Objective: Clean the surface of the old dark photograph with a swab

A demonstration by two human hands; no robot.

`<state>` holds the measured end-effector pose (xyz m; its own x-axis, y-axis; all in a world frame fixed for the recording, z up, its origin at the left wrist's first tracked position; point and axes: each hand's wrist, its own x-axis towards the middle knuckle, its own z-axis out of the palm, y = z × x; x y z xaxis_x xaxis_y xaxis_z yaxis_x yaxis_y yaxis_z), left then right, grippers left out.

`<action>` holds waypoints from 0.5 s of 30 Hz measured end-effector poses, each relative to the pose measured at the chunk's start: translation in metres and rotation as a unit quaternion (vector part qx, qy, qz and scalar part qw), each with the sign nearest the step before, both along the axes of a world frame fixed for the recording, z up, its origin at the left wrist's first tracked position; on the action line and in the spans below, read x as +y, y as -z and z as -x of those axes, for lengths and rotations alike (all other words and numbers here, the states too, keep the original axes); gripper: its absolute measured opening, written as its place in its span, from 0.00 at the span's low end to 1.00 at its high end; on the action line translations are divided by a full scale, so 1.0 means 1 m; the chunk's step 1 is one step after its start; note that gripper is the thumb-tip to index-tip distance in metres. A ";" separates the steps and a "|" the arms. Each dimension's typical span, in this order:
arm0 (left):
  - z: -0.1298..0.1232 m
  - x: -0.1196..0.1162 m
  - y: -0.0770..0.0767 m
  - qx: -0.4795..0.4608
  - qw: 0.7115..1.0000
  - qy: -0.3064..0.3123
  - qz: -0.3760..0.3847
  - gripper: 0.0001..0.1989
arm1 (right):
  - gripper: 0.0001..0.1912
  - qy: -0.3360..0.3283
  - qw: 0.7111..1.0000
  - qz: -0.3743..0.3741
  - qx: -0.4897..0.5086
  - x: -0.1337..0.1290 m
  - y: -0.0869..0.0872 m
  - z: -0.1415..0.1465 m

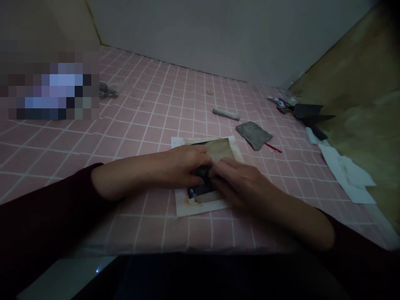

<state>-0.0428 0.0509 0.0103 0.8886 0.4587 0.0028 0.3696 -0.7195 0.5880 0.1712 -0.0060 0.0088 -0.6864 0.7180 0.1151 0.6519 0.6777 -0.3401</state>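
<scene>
A white-edged sheet (184,208) with a dark and tan picture on it lies near the table's front edge. My left hand (184,166) reaches over its left side, thumb and fingers bent around a small dark thing (204,171) above the picture. From the right, my right hand (240,179) meets it there, its fingers pinched together at the same dark thing. What the dark thing is cannot be made out in the dim light. The fingertips of both hands nearly touch and partly hide the sheet's middle.
Beyond the sheet on the pink checked cloth (140,104) are a grey square cloth (254,135), a red stick (273,147), a grey tube (226,114) and a small ring (209,92). Dark tools (308,111) and white paper (346,171) lie at the right.
</scene>
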 end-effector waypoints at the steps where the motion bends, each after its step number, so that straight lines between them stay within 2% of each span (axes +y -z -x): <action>1: 0.000 0.000 0.000 -0.005 1.000 0.000 0.001 0.04 | 0.04 -0.010 1.000 0.003 0.014 0.000 0.000 0.001; 3: 0.000 0.000 0.000 -0.003 1.000 0.001 0.001 0.05 | 0.04 -0.006 1.000 0.005 0.028 0.001 0.000 -0.002; 7: -0.001 0.000 -0.001 0.016 1.000 0.003 -0.003 0.06 | 0.05 0.046 0.999 -0.001 -0.011 0.002 -0.003 -0.012; 12: -0.001 0.000 0.002 0.001 1.000 -0.002 -0.007 0.04 | 0.05 0.003 1.000 0.022 -0.004 0.000 0.000 -0.002; 15: 0.000 0.001 0.003 -0.003 1.000 0.004 -0.009 0.05 | 0.05 0.021 1.000 0.012 0.004 -0.001 0.001 -0.009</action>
<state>-0.0424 0.0515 0.0073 0.8917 0.4523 0.0159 0.3615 -0.7331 0.5761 0.1799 -0.0068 0.0076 -0.6548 0.7488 0.1027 0.6766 0.6413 -0.3620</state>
